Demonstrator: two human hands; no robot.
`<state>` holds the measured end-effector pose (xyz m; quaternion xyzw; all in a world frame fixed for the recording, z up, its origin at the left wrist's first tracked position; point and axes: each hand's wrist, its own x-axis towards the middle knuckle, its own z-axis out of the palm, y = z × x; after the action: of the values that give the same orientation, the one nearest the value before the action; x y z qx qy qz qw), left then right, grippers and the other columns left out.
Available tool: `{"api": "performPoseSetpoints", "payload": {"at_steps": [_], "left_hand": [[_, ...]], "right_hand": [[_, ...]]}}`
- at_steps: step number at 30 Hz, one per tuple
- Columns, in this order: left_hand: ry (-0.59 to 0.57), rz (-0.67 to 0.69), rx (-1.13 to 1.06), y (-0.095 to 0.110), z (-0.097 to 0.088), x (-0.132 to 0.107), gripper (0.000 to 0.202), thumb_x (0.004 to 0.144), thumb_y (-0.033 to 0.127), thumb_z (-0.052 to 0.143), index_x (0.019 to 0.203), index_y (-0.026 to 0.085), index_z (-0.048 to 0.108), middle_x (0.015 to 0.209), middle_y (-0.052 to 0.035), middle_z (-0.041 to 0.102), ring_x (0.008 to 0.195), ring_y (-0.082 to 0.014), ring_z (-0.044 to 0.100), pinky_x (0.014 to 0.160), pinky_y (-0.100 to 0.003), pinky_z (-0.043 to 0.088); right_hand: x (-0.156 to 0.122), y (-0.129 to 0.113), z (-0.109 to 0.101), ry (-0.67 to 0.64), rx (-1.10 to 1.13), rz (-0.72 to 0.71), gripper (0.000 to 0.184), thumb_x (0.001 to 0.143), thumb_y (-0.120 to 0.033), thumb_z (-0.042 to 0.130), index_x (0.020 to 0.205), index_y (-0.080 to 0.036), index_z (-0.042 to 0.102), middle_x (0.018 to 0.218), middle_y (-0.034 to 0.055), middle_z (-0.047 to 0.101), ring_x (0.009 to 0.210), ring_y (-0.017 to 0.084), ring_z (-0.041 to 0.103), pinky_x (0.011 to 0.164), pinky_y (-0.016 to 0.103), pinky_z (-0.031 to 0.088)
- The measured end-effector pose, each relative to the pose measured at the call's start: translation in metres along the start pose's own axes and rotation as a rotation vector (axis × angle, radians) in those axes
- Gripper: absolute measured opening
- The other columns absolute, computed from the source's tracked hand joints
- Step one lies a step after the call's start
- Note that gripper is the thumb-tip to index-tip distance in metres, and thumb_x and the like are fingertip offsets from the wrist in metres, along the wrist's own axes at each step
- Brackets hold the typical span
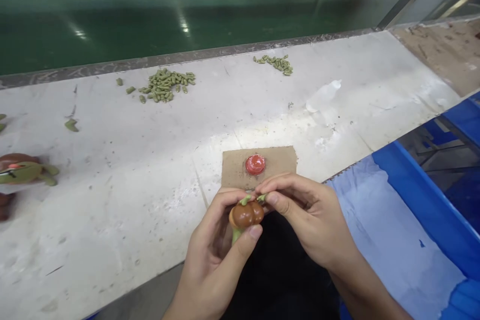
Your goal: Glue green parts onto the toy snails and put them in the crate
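My left hand (221, 250) is closed around a small brown and green figurine (245, 214) with a glossy, rounded shell, apparently a turtle. A light green piece sticks up at its far side, and another green part shows below the shell. My right hand (311, 215) pinches a small green piece (261, 198) between thumb and forefinger, right against the figurine's side. Whether that piece is joined to the figurine cannot be seen. Just beyond my fingers, a red cap-like disc (255, 164) with a wet shine rests on a cardboard piece (232, 170).
On the white table (142, 160) lie a larger heap of small green pieces (163, 85) and a smaller heap (277, 63). More brown and green figurines (26, 170) sit at the left edge. A whitish translucent bottle (323, 96) lies farther right. A blue bin (431, 200) stands at the right.
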<state>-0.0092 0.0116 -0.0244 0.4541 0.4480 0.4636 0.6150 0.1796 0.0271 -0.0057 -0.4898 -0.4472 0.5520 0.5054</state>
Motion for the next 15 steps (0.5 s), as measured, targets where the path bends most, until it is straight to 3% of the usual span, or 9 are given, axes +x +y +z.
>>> {"api": "performPoseSetpoints", "payload": {"at_steps": [7,15], "left_hand": [[-0.021,0.028,0.057,-0.0031,-0.002,-0.0027,0.017,0.113,0.03,0.08,0.128,0.038,0.083,0.118,-0.0023,0.077,0.108,-0.0191,0.079,0.094,-0.022,0.069],[-0.055,0.089,0.149,-0.0023,-0.0074,0.0014,0.019,0.113,0.029,0.077,0.128,0.04,0.082,0.12,-0.0027,0.075,0.109,-0.0197,0.076,0.094,-0.021,0.067]], "right_hand": [[-0.0029,-0.0079,-0.0012,-0.019,-0.299,-0.115,0.021,0.108,-0.017,0.078,0.109,-0.033,0.092,0.103,-0.0029,0.089,0.09,0.014,0.085,0.08,0.022,0.069],[-0.0059,-0.0027,0.0008,-0.045,-0.378,-0.17,0.019,0.111,-0.016,0.073,0.111,-0.029,0.088,0.102,-0.0013,0.086,0.089,0.015,0.083,0.081,0.026,0.066]]}}
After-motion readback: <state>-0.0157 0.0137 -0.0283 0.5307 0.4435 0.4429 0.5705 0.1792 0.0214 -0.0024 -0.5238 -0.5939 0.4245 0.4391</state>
